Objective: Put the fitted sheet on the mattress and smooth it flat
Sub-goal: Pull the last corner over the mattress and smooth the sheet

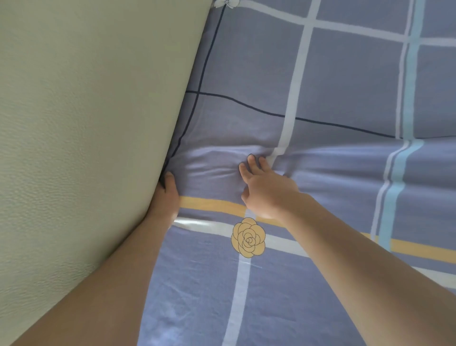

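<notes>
A lavender-blue fitted sheet with white, pale blue, yellow and dark lines and a yellow rose print covers the mattress. My left hand is pushed down into the gap between the sheet's edge and the pale padded surface on the left; its fingers are hidden in the gap, only the thumb shows. My right hand lies on the sheet with straight fingers pressing into a wrinkled fold that runs across the bed.
A cream, leather-textured padded panel fills the left side, tight against the mattress edge. A small bow print shows at the top of the sheet. The fold line continues to the right across the bed.
</notes>
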Demonstrator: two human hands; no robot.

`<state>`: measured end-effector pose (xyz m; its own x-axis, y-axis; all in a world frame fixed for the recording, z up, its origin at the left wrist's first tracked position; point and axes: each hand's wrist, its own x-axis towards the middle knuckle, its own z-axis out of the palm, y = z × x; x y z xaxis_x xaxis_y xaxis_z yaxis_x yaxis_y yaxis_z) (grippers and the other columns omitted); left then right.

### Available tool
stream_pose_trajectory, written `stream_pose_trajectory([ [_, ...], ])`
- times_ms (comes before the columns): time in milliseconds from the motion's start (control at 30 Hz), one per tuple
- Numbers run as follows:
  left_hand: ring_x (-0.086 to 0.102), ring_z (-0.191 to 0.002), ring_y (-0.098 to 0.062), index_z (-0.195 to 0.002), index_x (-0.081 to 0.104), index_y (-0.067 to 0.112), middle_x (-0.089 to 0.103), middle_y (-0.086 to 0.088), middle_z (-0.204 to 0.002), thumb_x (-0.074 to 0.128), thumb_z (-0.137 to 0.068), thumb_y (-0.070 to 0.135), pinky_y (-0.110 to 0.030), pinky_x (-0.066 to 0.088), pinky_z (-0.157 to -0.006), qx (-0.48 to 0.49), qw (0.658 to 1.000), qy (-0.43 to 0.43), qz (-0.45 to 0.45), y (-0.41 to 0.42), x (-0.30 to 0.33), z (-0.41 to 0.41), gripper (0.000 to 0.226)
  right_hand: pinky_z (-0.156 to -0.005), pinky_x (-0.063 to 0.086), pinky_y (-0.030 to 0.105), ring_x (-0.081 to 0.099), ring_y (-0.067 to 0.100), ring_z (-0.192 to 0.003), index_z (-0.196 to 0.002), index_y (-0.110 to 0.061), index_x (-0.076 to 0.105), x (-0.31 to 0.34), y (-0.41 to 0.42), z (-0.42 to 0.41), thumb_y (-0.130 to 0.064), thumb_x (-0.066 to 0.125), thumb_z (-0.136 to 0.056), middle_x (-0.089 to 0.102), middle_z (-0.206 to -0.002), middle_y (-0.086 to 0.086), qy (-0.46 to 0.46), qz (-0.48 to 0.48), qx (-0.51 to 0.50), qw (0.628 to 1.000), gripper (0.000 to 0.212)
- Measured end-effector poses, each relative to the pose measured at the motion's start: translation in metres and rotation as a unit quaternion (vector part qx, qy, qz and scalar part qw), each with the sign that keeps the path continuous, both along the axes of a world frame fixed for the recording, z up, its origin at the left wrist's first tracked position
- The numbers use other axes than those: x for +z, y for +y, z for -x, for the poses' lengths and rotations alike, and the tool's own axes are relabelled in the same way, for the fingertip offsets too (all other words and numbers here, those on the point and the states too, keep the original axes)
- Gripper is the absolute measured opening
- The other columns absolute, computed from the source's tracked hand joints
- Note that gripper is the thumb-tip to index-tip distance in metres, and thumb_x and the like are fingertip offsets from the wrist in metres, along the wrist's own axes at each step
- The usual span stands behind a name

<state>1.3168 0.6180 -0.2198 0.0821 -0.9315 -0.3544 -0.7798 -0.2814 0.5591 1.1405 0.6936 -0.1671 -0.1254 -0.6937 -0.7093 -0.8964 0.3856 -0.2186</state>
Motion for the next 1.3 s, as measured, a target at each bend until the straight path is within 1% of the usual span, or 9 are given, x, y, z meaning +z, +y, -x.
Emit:
stream_pose_trajectory([
  [233, 0.014, -0.145, -0.028, -0.144, 0.024, -0.001, 0.017, -0.020, -0.155, 0.030, -0.099, 0.032, -0.030, 0.000, -0.118, -0.088, 0.993, -0.040, 0.072, 0.008, -0.003, -0.011, 0.057, -0.114, 0.020, 0.044, -0.009, 0.015, -0.146, -0.149, -0.019, -0.004, 0.005, 0.007, -0.003, -0.022, 0.030, -0.097, -0.015, -0.158, -0.005, 0.017, 0.034, 0.006, 0.999, 0.062],
  [400, 0.019, -0.144, -0.027, -0.147, 0.016, 0.006, 0.018, -0.014, -0.156, 0.039, -0.095, 0.021, -0.030, 0.009, -0.117, -0.183, 0.980, -0.045, 0.069, 0.087, 0.016, -0.058, 0.058, -0.115, 0.021, 0.042, -0.004, 0.016, -0.147, -0.150, -0.015, 0.000, 0.023, 0.059, -0.034, -0.024, 0.040, -0.095, -0.012, -0.159, -0.003, 0.015, 0.034, 0.012, 0.999, 0.068],
  [567, 0.027, -0.141, -0.026, -0.146, 0.023, 0.015, 0.028, -0.004, -0.154, 0.045, -0.092, 0.018, -0.041, 0.025, -0.113, -0.060, 0.992, -0.107, -0.027, 0.213, 0.044, -0.149, 0.058, -0.114, 0.023, 0.042, -0.002, 0.016, -0.147, -0.149, -0.017, 0.005, 0.051, 0.132, -0.085, -0.023, 0.040, -0.095, -0.009, -0.159, -0.003, -0.011, 0.014, 0.038, 0.999, 0.065],
  [700, 0.027, -0.140, -0.026, -0.148, 0.016, 0.021, 0.025, -0.004, -0.155, 0.039, -0.095, 0.028, -0.037, 0.027, -0.111, -0.063, 0.989, -0.107, -0.074, 0.227, 0.051, -0.172, 0.058, -0.116, 0.018, 0.041, -0.003, 0.015, -0.147, -0.150, -0.018, 0.002, 0.056, 0.168, -0.123, -0.023, 0.037, -0.096, -0.010, -0.159, -0.003, -0.037, -0.005, 0.060, 0.998, 0.064],
  [767, 0.027, -0.140, -0.029, -0.148, 0.017, 0.019, 0.023, -0.010, -0.155, 0.037, -0.096, 0.028, -0.035, 0.023, -0.112, -0.028, 0.992, -0.092, -0.076, 0.214, 0.047, -0.170, 0.056, -0.116, 0.017, 0.041, -0.003, 0.015, -0.147, -0.150, -0.018, 0.002, 0.050, 0.178, -0.141, -0.022, 0.036, -0.095, -0.010, -0.159, -0.003, -0.048, -0.006, 0.072, 0.996, 0.064],
  [867, 0.048, -0.122, -0.043, -0.132, 0.046, 0.002, 0.043, -0.031, -0.138, 0.042, -0.094, 0.010, -0.044, 0.040, -0.101, -0.025, 0.995, -0.097, -0.007, 0.194, 0.032, -0.168, 0.039, -0.114, 0.024, 0.041, -0.001, 0.016, -0.147, -0.149, -0.016, 0.005, 0.038, 0.190, -0.161, -0.020, 0.038, -0.093, -0.011, -0.159, -0.002, -0.057, 0.001, 0.086, 0.995, 0.065],
  [1000, 0.020, -0.142, -0.031, -0.144, 0.024, 0.005, 0.021, -0.020, -0.154, 0.035, -0.096, 0.036, -0.034, 0.010, -0.117, 0.022, 0.995, -0.069, -0.075, 0.178, 0.010, -0.173, 0.058, -0.112, 0.029, 0.042, -0.003, 0.015, -0.147, -0.149, -0.016, 0.004, 0.027, 0.192, -0.162, -0.021, 0.042, -0.093, -0.015, -0.158, -0.002, -0.043, 0.017, 0.100, 0.994, 0.069],
  [1067, 0.015, -0.144, -0.027, -0.147, 0.019, 0.011, 0.017, -0.013, -0.157, 0.033, -0.096, 0.039, -0.035, 0.007, -0.119, 0.010, 0.997, -0.045, -0.064, 0.186, 0.007, -0.178, 0.060, -0.113, 0.028, 0.042, -0.003, 0.014, -0.147, -0.149, -0.017, 0.002, 0.027, 0.195, -0.158, -0.022, 0.043, -0.094, -0.015, -0.158, -0.003, -0.043, 0.011, 0.111, 0.993, 0.069],
  [1300, 0.048, -0.120, -0.027, -0.147, 0.023, 0.020, 0.038, -0.006, -0.148, 0.039, -0.093, 0.019, -0.027, 0.036, -0.093, 0.072, 0.995, 0.001, -0.065, 0.294, 0.041, -0.207, 0.056, -0.105, 0.033, 0.037, 0.012, 0.015, -0.145, -0.149, -0.019, 0.005, 0.039, 0.241, -0.157, -0.022, 0.043, -0.093, -0.010, -0.159, -0.006, -0.038, -0.014, 0.145, 0.989, 0.067],
])
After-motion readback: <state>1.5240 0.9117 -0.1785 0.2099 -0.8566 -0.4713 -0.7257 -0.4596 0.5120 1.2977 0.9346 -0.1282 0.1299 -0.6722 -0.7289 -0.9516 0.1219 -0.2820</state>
